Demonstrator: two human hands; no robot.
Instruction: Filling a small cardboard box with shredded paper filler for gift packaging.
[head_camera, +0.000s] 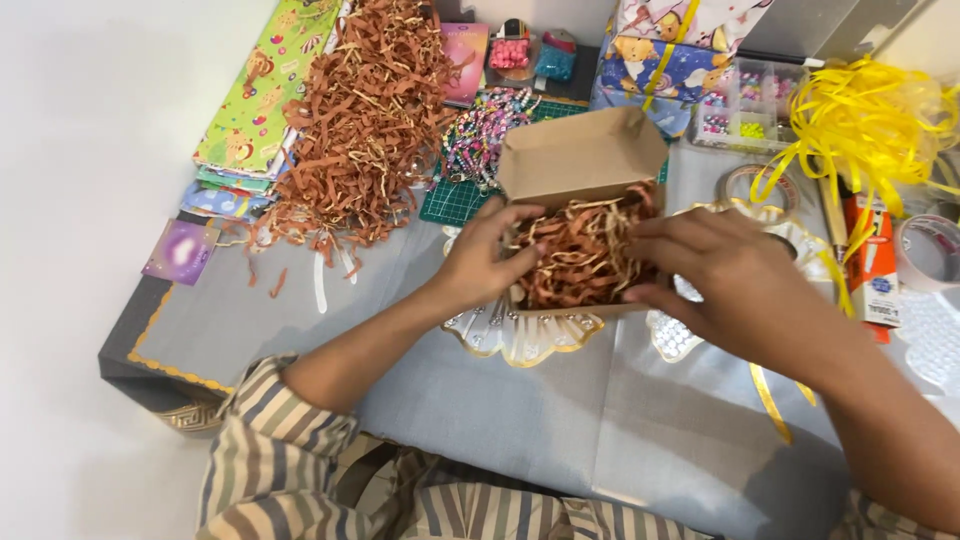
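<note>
an open brown cardboard box sits mid-table, a red-and-white carton at right, wrapped gift parcels behind.

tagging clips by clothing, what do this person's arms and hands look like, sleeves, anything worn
Both hands are bare: the left hand and right hand show no gloves, and no rings or watch can be seen. The forearms are uncovered. The left arm's striped fabric sleeve, in beige, grey and brown bands, is pushed up near the elbow. A bit of the same stripe shows at the right edge.
</note>
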